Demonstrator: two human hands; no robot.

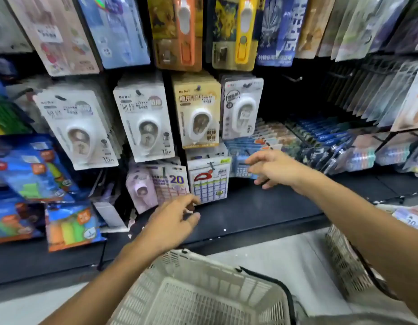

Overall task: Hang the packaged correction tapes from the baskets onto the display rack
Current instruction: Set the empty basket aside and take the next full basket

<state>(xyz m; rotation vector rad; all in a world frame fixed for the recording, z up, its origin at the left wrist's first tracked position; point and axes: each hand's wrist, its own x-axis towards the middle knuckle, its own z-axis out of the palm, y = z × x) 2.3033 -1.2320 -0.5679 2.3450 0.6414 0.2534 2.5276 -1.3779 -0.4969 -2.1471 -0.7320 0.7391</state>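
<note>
My way along the dark shelf (262, 207) lies open between my two hands, but hanging packs (209, 181) crowd the rack above it and a white basket (203, 292) sits close below my arms.

White carded correction tape packs (145, 124) hang upright in rows on the display rack (285, 99), with a yellow-carded pack (197, 111) and a grey one (243, 106) alongside. Lower row — a pink pack (142, 187), a "20" multi-pack (171, 184) and a red-dispenser pack (209, 181). White plastic basket (203, 292) stands on the floor below — second basket (346, 261) at right.
</note>
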